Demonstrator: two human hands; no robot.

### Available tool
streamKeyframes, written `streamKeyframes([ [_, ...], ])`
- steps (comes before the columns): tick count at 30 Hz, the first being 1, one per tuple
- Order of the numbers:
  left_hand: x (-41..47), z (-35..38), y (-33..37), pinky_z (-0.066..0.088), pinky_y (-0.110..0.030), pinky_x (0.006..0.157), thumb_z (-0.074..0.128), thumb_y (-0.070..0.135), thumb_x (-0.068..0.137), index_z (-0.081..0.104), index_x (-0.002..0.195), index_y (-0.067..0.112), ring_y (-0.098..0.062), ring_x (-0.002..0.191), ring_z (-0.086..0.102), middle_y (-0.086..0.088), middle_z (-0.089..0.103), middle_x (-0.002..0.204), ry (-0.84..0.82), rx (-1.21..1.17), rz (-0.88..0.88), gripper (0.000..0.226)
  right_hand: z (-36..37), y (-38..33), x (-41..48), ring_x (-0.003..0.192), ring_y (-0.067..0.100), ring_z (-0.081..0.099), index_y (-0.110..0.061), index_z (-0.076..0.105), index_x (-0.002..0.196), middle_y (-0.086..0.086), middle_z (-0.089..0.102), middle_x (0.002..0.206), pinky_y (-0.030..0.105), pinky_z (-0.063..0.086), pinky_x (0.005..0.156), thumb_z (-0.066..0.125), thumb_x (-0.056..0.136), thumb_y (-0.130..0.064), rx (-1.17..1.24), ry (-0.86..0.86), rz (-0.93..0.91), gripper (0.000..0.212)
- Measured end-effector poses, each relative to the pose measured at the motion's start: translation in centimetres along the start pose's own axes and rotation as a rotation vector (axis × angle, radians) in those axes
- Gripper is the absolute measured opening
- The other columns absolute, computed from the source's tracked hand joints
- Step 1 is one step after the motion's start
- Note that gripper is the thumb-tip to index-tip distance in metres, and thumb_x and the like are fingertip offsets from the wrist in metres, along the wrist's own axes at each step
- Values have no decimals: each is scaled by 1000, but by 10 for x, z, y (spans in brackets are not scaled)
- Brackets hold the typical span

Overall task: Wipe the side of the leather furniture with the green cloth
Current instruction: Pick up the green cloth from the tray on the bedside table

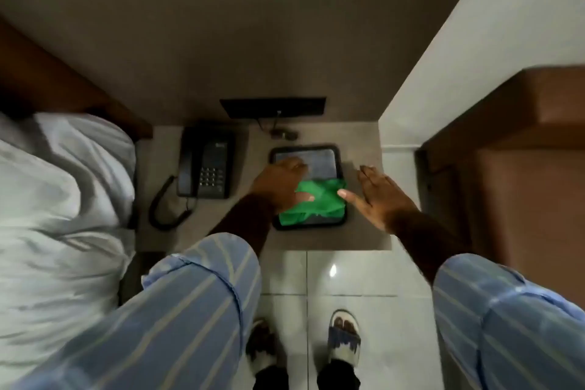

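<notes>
The green cloth [319, 203] lies crumpled in a black tray [342, 165] on the nightstand. My left hand [280, 182] hovers over the tray's left side, fingers spread, its thumb resting on the cloth. To the tray's right, my right hand [381, 196] is held flat and open, and its thumb tip touches the cloth's right edge. Neither hand has closed around the cloth. The brown leather furniture [522, 152] stands at the right, its side facing the nightstand.
A black telephone [205, 165] with a coiled cord sits left of the tray. A bed with white linen [60, 199] fills the left. A dark wall panel [273, 106] is behind the nightstand [316, 239]. My sandalled feet stand on white floor tiles [364, 279].
</notes>
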State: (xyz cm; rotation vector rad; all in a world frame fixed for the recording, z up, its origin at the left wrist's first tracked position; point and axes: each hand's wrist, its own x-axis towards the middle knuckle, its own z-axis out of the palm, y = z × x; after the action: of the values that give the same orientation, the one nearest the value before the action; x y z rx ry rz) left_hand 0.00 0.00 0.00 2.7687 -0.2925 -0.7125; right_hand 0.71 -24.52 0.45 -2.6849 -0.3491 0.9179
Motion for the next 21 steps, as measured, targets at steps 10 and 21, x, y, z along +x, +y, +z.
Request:
streamKeyframes([
  [10, 46, 153, -8, 51, -49, 93, 79, 34, 78, 61, 128, 12, -39, 118, 58, -13, 60, 136, 31, 140, -46, 58, 160, 78, 18, 165, 28, 1, -5, 15, 166, 14, 0, 177, 46, 8, 134, 5, 85, -92, 18, -17, -3, 120],
  [21, 32, 100, 44, 53, -54, 99, 56, 14, 96, 49, 141, 5, -40, 120, 55, -20, 51, 137, 135, 59, -158, 46, 112, 85, -18, 164, 23, 9, -14, 9, 167, 7, 9, 178, 42, 16, 135, 16, 87, -89, 143, 26, -68, 110],
])
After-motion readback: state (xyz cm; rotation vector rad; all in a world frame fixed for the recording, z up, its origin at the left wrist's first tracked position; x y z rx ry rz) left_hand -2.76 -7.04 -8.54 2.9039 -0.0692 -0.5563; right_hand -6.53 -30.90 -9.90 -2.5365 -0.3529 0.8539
